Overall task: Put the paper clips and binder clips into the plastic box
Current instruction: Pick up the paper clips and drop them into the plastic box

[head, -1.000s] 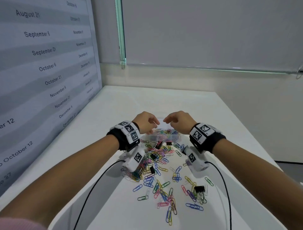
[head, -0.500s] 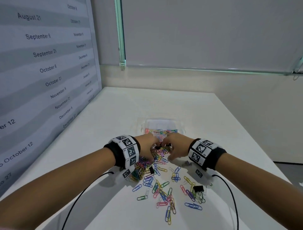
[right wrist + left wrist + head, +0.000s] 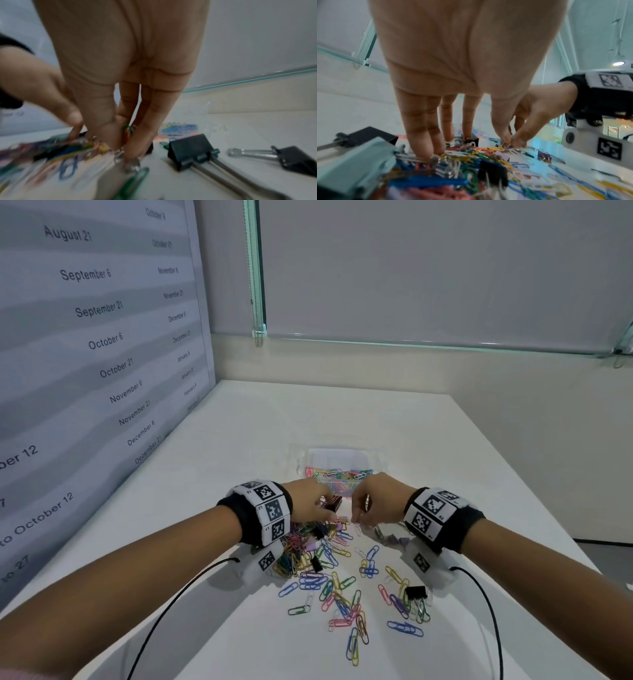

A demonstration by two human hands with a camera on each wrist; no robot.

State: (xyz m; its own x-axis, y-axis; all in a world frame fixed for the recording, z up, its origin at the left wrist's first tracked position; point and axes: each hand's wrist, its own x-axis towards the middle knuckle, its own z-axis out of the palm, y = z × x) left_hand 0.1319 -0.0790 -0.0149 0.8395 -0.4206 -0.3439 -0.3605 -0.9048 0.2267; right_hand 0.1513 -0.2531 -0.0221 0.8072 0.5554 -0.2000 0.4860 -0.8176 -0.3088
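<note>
A clear plastic box with several coloured clips inside stands on the white table, just beyond both hands. In front of it lies a pile of coloured paper clips mixed with binder clips. My left hand reaches down into the pile with fairly straight fingers, their tips resting among the clips. My right hand pinches a green paper clip and metal clip parts between thumb and fingers. A small black binder clip sits between the hands.
More paper clips are strewn toward me, with a black binder clip at the right. Two black binder clips lie right of my right hand. A wall poster borders the table's left edge. Cables trail from both wrists.
Both hands came back from above the box and dropped onto the pile. The right hand has now closed its fingers on clips.
</note>
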